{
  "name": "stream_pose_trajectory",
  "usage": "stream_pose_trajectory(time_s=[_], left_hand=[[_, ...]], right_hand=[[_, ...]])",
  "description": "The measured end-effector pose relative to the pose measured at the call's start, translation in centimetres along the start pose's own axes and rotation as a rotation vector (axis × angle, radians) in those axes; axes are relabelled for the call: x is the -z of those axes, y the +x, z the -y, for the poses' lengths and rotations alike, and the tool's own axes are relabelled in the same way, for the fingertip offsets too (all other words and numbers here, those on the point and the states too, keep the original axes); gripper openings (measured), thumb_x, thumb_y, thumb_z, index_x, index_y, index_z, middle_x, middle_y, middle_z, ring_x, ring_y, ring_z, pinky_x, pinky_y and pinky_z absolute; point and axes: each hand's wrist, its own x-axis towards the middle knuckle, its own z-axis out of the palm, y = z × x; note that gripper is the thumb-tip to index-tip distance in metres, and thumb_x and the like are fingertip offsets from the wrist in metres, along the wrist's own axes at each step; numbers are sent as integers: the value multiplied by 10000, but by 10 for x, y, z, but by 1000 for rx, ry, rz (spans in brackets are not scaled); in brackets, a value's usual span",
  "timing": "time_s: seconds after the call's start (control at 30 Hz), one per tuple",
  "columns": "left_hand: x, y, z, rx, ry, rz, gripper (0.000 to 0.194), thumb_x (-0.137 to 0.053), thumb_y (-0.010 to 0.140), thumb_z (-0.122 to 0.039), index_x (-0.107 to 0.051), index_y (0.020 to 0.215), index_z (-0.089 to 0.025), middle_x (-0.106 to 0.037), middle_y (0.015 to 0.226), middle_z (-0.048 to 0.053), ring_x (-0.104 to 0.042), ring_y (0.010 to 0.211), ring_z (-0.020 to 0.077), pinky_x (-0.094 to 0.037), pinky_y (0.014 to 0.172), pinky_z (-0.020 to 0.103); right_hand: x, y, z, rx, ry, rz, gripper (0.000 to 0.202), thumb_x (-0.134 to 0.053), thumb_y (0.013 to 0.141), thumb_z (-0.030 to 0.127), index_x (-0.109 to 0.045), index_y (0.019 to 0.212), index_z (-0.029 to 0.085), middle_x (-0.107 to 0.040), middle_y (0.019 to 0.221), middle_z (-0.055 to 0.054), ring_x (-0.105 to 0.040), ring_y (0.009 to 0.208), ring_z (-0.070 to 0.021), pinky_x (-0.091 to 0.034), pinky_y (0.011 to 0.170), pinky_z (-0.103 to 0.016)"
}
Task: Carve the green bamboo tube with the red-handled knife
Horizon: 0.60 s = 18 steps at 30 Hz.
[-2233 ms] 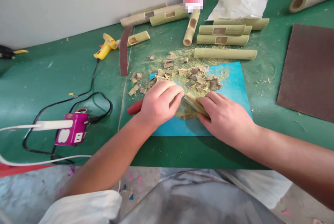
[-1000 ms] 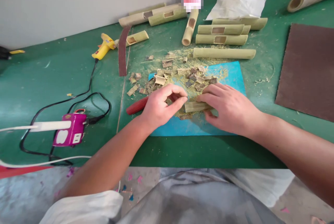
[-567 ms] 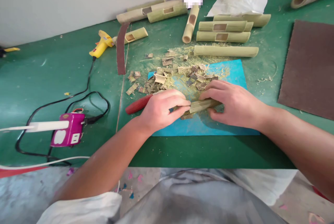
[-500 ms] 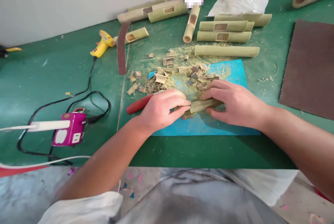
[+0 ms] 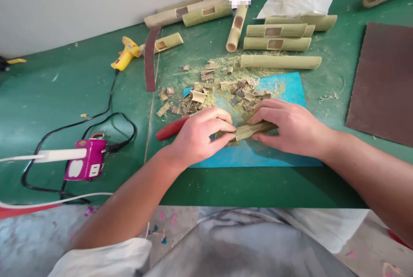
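A greenish bamboo piece lies low over a blue sheet, held at both ends. My right hand is closed around its right end, thumb on the near side and fingers on the far side. At the other end, my left hand pinches with thumb and fingertips; a brownish part shows between them, mostly hidden. Just left of that hand lies a red handle, its other end out of sight behind the fingers. Beyond both hands are several small brown bamboo chips and pale shavings.
Cut bamboo tubes, some with square openings, lie along the back. A yellow glue gun, a brown strip and a purple power adapter with cords are at left. A dark brown sheet lies at right.
Both hands keep hold of the bamboo piece. The left fingers and the piece have shifted very slightly; everything else stays in place.
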Motion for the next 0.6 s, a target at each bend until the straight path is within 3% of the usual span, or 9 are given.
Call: stream_pose_trajectory(time_s=[0.6], left_hand=[[-2, -1, 5, -137, 99, 58, 95, -626, 960, -167, -719, 976, -178, -732, 971, 58, -667, 884, 152, -548, 834, 295]], right_hand=[[0, 1, -1, 1, 26, 9, 145, -663, 811, 256, -679, 944, 202, -694, 991, -71, -633, 954, -250, -481, 798, -362]])
